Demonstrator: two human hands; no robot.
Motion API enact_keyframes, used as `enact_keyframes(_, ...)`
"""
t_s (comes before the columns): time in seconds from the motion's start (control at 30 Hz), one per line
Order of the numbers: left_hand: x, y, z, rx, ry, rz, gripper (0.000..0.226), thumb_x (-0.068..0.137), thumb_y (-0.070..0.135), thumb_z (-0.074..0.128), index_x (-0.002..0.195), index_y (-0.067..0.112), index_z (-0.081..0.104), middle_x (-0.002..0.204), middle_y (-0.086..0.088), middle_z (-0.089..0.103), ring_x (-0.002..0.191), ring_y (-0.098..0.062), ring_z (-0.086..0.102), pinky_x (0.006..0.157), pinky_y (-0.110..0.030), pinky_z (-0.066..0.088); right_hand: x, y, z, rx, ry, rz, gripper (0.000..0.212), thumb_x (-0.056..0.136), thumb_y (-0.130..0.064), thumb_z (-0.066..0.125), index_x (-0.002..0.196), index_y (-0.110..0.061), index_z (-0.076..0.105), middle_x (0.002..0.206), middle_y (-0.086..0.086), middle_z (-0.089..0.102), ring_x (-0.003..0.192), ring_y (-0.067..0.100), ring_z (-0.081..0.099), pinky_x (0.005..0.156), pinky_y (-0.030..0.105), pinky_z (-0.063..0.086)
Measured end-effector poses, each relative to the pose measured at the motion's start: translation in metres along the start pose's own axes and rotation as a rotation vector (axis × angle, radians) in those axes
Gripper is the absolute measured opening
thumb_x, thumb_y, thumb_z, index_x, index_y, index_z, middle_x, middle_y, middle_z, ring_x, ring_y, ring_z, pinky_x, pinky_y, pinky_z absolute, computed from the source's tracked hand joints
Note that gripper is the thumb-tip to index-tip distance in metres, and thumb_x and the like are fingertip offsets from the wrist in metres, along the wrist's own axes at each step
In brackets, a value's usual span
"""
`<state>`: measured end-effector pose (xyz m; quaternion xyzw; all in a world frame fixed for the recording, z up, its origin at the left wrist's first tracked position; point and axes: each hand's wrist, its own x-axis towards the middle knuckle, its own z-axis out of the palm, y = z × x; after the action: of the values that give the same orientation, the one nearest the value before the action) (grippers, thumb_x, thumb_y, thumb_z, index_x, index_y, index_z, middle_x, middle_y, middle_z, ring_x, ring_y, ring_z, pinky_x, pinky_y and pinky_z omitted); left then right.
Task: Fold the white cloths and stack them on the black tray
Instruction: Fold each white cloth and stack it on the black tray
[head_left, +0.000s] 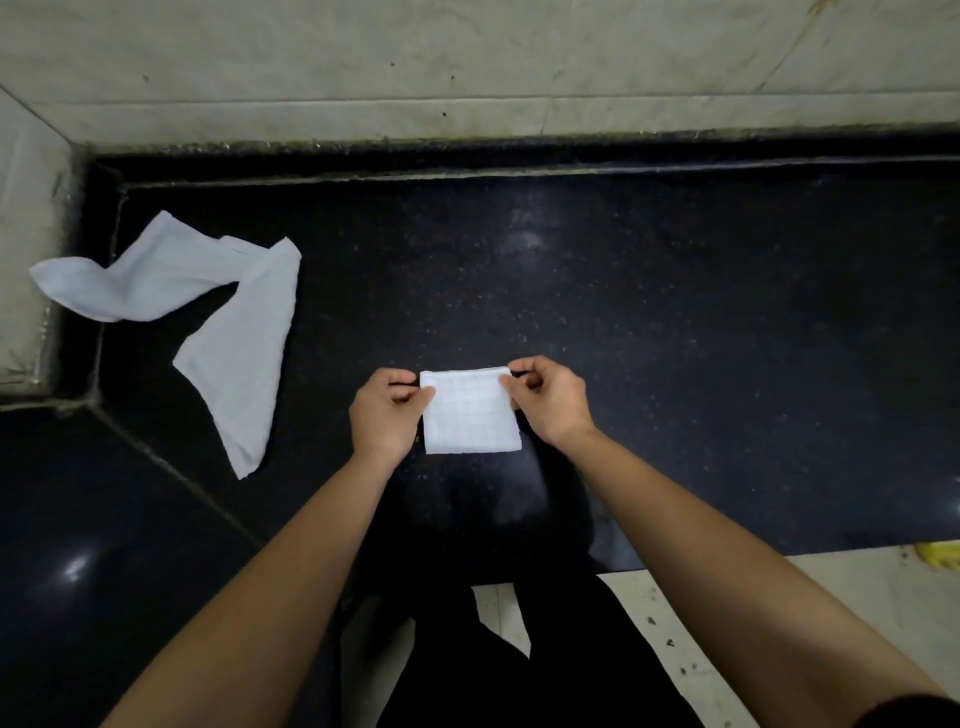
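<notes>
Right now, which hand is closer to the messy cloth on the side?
Left. The left hand pinches the edge of the folded cloth that faces the messy cloth; the right hand pinches the opposite edge, farther away.

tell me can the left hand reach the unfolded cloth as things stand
Probably yes: nothing lies on the black counter between the left hand and the unfolded cloth. It pinches the folded cloth, though, so it must let go first.

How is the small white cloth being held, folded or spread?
Folded: the small white cloth is a compact square, left hand and right hand pinching its top corners.
</notes>
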<state>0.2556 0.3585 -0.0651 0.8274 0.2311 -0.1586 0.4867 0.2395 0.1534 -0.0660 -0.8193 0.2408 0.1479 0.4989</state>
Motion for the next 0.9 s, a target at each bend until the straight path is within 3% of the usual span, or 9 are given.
enact_keyframes(0.17, -0.011, 0.000, -0.001, 0.006, 0.066, 0.069, 0.033, 0.084, 0.031, 0.077, 0.111, 0.019, 0.063, 0.103, 0.003, 0.070, 0.086, -0.007, 0.064, 0.078, -0.024, 0.053, -0.004, 0.001, 0.000, 0.006, 0.059, -0.055, 0.017, 0.095, -0.026, 0.065, 0.112, -0.023, 0.067, 0.092, -0.004, 0.068, 0.081, 0.011, 0.069, 0.088, 0.033, 0.058)
enact_keyframes(0.23, -0.019, -0.008, -0.004, 0.166, 0.100, 0.269, 0.030, 0.090, 0.036, 0.069, 0.113, 0.018, 0.063, 0.112, 0.003, 0.065, 0.097, -0.011, 0.059, 0.082, -0.029, 0.051, -0.014, 0.005, -0.003, -0.135, 0.095, -0.205, 0.025, 0.099, -0.026, 0.058, 0.122, -0.019, 0.064, 0.110, -0.003, 0.063, 0.092, 0.011, 0.064, 0.092, 0.033, 0.055)
enact_keyframes(0.3, -0.026, -0.020, -0.010, 0.407, 0.109, 0.590, 0.028, 0.097, 0.035, 0.059, 0.115, 0.015, 0.065, 0.125, 0.000, 0.060, 0.113, -0.018, 0.053, 0.089, -0.038, 0.051, -0.026, 0.012, -0.007, -0.389, 0.114, -0.517, 0.031, 0.102, -0.027, 0.050, 0.130, -0.016, 0.059, 0.127, 0.002, 0.056, 0.107, 0.018, 0.060, 0.096, 0.036, 0.051)
enact_keyframes(0.37, -0.026, -0.033, -0.014, 0.635, 0.022, 0.808, 0.039, 0.100, 0.034, 0.049, 0.130, 0.011, 0.059, 0.146, -0.007, 0.048, 0.135, -0.025, 0.042, 0.103, -0.043, 0.042, -0.032, 0.020, -0.006, -0.654, 0.050, -0.778, 0.043, 0.104, -0.033, 0.044, 0.142, -0.013, 0.050, 0.147, 0.011, 0.045, 0.129, 0.029, 0.049, 0.108, 0.042, 0.042)
enact_keyframes(0.4, -0.026, -0.038, -0.015, 0.741, -0.053, 0.854, 0.048, 0.101, 0.036, 0.044, 0.141, 0.011, 0.050, 0.156, -0.009, 0.036, 0.145, -0.026, 0.030, 0.109, -0.044, 0.035, -0.034, 0.024, -0.004, -0.769, -0.020, -0.816, 0.051, 0.105, -0.038, 0.039, 0.149, -0.013, 0.040, 0.157, 0.013, 0.033, 0.141, 0.031, 0.037, 0.115, 0.044, 0.033)
enact_keyframes(0.47, -0.024, -0.041, -0.015, 0.904, -0.196, 0.858, 0.061, 0.102, 0.043, 0.031, 0.154, 0.010, 0.027, 0.165, -0.007, 0.010, 0.153, -0.021, 0.003, 0.120, -0.048, 0.020, -0.033, 0.029, 0.002, -0.951, -0.132, -0.799, 0.065, 0.106, -0.049, 0.028, 0.158, -0.012, 0.017, 0.166, 0.013, 0.008, 0.153, 0.028, 0.010, 0.123, 0.046, 0.015)
enact_keyframes(0.53, -0.018, -0.040, -0.015, 1.005, -0.272, 0.828, 0.070, 0.102, 0.050, 0.023, 0.157, 0.009, 0.012, 0.166, -0.006, -0.004, 0.152, -0.018, -0.008, 0.122, -0.052, 0.013, -0.028, 0.031, 0.005, -1.091, -0.178, -0.774, 0.073, 0.105, -0.055, 0.021, 0.159, -0.008, 0.004, 0.166, 0.012, -0.005, 0.154, 0.027, -0.003, 0.124, 0.050, 0.010)
enact_keyframes(0.7, -0.002, -0.036, -0.019, 1.168, -0.315, 0.810, 0.078, 0.099, 0.059, 0.015, 0.157, 0.008, 0.002, 0.165, -0.006, -0.011, 0.152, -0.019, -0.010, 0.121, -0.055, 0.009, -0.012, 0.035, 0.004, -1.232, -0.227, -0.713, 0.081, 0.101, -0.063, 0.007, 0.158, -0.007, -0.002, 0.166, 0.010, -0.009, 0.153, 0.027, -0.010, 0.124, 0.052, 0.003)
enact_keyframes(0.9, 0.006, -0.040, -0.019, 1.177, -0.366, 0.816, 0.082, 0.098, 0.065, 0.013, 0.157, 0.012, -0.006, 0.164, -0.003, -0.017, 0.151, -0.017, -0.015, 0.122, -0.054, 0.003, -0.010, 0.039, 0.006, -1.228, -0.220, -0.703, 0.086, 0.099, -0.067, 0.005, 0.157, -0.005, -0.005, 0.165, 0.012, -0.013, 0.153, 0.026, -0.012, 0.124, 0.050, 0.001)
